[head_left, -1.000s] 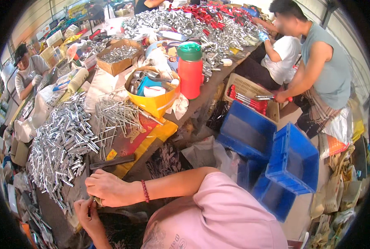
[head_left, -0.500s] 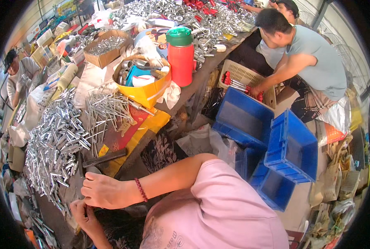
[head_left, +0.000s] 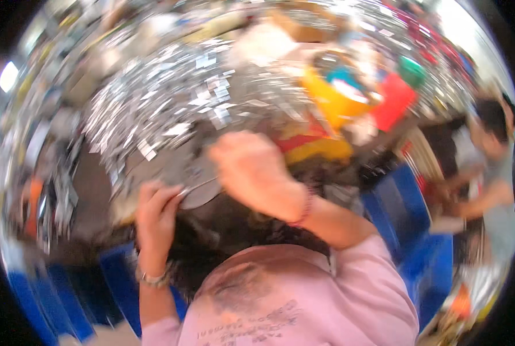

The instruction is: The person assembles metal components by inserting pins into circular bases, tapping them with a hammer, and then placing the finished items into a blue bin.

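Motion blurs the whole view. My left hand (head_left: 156, 214) is low at the table's near edge, thumb and fingers pinched on a small silver metal piece (head_left: 183, 192). My right hand (head_left: 250, 167), wearing a dark red bead bracelet, is closed in a loose fist to the right and slightly higher. A thin metal rod (head_left: 202, 184) runs between the two hands, one end at the silver piece and the other disappearing at my right fingers. Beyond my hands spreads a heap of small silver metal tubes (head_left: 153, 98).
A yellow box (head_left: 333, 98) of mixed items and a red flask with a green lid (head_left: 394, 101) stand right of the heap. Blue bins (head_left: 396, 202) are on the right, more blue bins (head_left: 67, 294) at lower left. A co-worker (head_left: 494, 173) sits at the far right.
My view has swung left, so the table things appear farther right. My hands were close together; now they are apart with the thin rod showing between them.
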The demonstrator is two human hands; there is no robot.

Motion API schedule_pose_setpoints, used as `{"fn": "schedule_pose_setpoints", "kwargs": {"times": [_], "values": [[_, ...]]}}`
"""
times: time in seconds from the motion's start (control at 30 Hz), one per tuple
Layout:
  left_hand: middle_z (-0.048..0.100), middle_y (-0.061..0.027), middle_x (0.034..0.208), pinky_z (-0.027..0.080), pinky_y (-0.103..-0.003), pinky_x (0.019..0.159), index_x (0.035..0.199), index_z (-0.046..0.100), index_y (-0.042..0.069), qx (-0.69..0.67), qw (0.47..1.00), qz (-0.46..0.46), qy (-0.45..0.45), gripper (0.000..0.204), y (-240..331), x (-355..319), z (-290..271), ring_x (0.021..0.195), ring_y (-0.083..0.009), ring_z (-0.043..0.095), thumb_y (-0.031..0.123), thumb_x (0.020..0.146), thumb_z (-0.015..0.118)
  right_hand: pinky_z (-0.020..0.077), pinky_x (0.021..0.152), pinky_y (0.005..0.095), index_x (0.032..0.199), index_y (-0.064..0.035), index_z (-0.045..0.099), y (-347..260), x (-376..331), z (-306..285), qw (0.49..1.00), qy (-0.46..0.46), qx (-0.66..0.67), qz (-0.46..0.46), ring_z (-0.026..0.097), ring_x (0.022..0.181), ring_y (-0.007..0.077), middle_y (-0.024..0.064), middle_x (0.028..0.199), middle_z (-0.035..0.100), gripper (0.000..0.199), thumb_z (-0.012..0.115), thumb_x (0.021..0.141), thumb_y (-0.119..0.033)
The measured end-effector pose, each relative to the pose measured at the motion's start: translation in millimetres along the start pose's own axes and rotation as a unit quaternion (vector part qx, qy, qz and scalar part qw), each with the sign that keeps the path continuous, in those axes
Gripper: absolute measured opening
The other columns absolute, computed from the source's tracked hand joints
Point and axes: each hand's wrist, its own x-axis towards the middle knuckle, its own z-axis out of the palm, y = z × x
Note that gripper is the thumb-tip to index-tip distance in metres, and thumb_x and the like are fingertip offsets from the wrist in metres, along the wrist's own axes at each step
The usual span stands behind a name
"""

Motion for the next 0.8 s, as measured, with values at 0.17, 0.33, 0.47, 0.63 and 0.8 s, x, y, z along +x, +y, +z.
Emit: {"fn": "schedule_pose_setpoints", "kwargs": {"times": [0.17,0.33,0.47,0.63,0.8], "values": [[0.064,-0.0119,0.094,0.053,-0.04,0.075,0.104,0.081,0.006,-0.01,0.999,-0.038,0.029,0.017,4,-9,-7,0.086,-0.0316,0.066,0.006,0.087,0.085,0.0564,0.092,0.045,0.114,-0.0078,0.077,5,6,2,0.999,0.028,0.001,-0.023,0.069,0.104,0.0321,0.0113,0.106,0.068,0.03,0.076,0.084,-0.007],[0.064,-0.0101,0.096,0.053,-0.036,0.078,0.106,0.082,0.006,-0.043,0.997,-0.061,0.013,0.021,-2,-11,-9,0.09,-0.0276,0.065,0.004,0.086,0.086,0.0565,0.091,0.0448,0.118,-0.0061,0.077,10,13,2,0.999,0.006,0.034,-0.018,0.068,0.102,0.0336,0.013,0.105,0.068,0.034,0.078,0.084,-0.003],[0.064,-0.01,0.096,0.053,-0.036,0.077,0.106,0.082,0.006,-0.045,0.997,-0.055,0.023,0.02,-7,-14,-8,0.088,-0.028,0.065,0.003,0.086,0.086,0.0586,0.081,0.0437,0.12,-0.0041,0.076,-13,0,-17,0.992,0.026,0.121,-0.036,0.07,0.096,0.0346,0.0133,0.106,0.067,0.036,0.077,0.085,0.002],[0.064,-0.0102,0.095,0.053,-0.036,0.074,0.108,0.081,0.006,-0.051,0.998,-0.037,0.023,0.023,-8,-14,-10,0.086,-0.0277,0.066,0.001,0.086,0.086,0.0592,0.076,0.0403,0.119,-0.0038,0.076,-34,-12,-30,0.981,0.069,0.146,-0.103,0.072,0.09,0.031,0.012,0.111,0.067,0.032,0.077,0.088,0.002],[0.064,-0.0099,0.094,0.053,-0.035,0.073,0.107,0.08,0.005,-0.072,0.996,-0.034,0.029,0.023,-10,-15,-6,0.085,-0.0263,0.066,0.0,0.085,0.086,0.0587,0.074,0.039,0.115,-0.0054,0.077,-34,-29,-8,0.987,0.022,0.121,-0.104,0.071,0.088,0.0297,0.0096,0.106,0.067,0.029,0.076,0.087,0.001]]}}
